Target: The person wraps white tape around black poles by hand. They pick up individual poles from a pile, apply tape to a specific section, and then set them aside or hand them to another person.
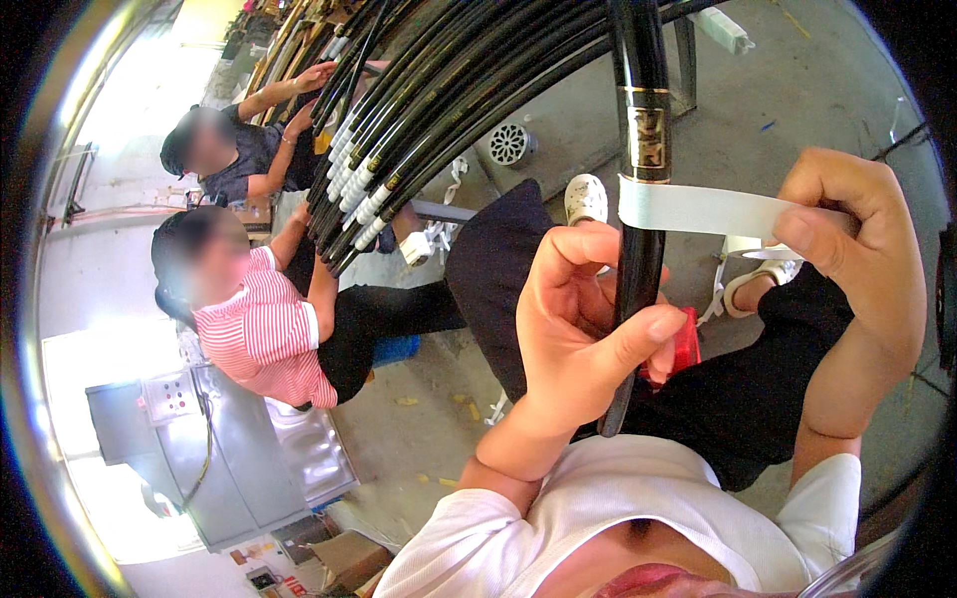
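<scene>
My left hand (588, 329) is closed around the lower part of a glossy black rod (639, 90), which looks like a fishing rod. It stands nearly upright before my chest, with gold bands and a gold decorated panel above my fingers. A strip of white tape (708, 209) lies against the rod just below that panel and stretches to the right. At its other end my right hand (847, 239) pinches the tape between thumb and fingers. Partly hidden under that hand is the white tape roll (766, 247). A red object (686, 344) shows behind my left fingers.
Several similar black rods (429, 120) with white-wrapped ends fan out at upper left. Beyond them sit a person in a striped shirt (261, 324) and another in dark clothes (244, 159). A metal cabinet (214, 448) stands at left. Tape scraps dot the floor (424, 439).
</scene>
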`<act>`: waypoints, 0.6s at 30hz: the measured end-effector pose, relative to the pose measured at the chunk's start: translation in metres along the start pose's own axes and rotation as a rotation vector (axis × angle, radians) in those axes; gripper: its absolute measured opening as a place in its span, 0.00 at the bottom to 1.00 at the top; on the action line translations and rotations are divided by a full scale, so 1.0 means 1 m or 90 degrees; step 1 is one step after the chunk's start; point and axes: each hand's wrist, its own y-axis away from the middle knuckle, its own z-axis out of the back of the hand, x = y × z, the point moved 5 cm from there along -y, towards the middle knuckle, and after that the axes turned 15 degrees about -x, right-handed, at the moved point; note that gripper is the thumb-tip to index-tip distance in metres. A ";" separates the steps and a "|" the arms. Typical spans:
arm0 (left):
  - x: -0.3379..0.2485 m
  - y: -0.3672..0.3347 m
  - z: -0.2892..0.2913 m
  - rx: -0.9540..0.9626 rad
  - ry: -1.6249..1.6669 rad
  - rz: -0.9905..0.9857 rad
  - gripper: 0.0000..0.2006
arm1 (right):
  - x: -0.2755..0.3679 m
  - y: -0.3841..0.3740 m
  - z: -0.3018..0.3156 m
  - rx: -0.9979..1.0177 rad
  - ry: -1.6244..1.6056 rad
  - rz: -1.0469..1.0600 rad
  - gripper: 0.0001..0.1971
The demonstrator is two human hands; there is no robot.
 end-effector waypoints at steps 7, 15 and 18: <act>0.003 0.000 0.000 0.021 0.016 0.062 0.17 | 0.001 -0.004 -0.006 -0.008 -0.008 0.032 0.17; 0.005 0.000 -0.001 0.062 0.002 0.056 0.20 | 0.011 0.011 -0.004 -0.090 0.000 0.037 0.16; 0.009 0.001 0.001 -0.009 0.037 0.134 0.21 | 0.012 0.021 -0.007 -0.159 -0.035 0.028 0.16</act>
